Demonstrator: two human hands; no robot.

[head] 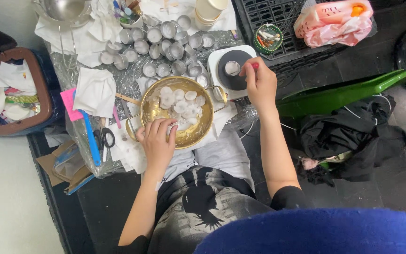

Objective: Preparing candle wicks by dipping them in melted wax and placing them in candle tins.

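Left hand rests on the near rim of the gold bowl, fingers pinching a thin metal tool – tweezers by the look – whose tip reaches into the white wax discs just beyond. Right hand hovers beside the small tin cup on the round black hotplate, fingertips pinched together – what they grasp I cannot tell. Empty tin cups cluster farther off.

Brass-coloured metal bowl, glossy and reflective, holding matt white waxy discs. Small cups of thin shiny silver metal. Crumpled white paper tissues, matt. Hot plate: smooth white casing, matt black top. Scraper handle of blue plastic. Bench covering of wrinkled foil-like sheet.
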